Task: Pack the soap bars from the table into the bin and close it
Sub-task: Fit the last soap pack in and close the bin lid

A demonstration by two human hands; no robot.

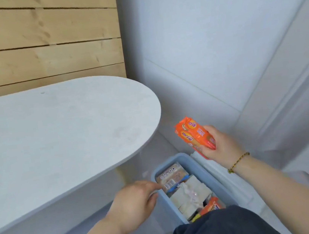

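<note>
My right grip [219,145] is wrapped round the orange soap pack [193,134], above the bin's [203,169] right rim. My left grip [134,199] curls at the bin's left rim; whether it pinches I cannot tell. I'd lay the pack flat atop the bars [190,191] inside the bin, below its rim, so it closes.

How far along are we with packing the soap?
Done: several wrapped packs already lie in the open blue plastic bin. In hand: the right hand grips orange-wrapped soap bars near it; the left hand is at its rim. Left: put these in, then close the bin.
</note>
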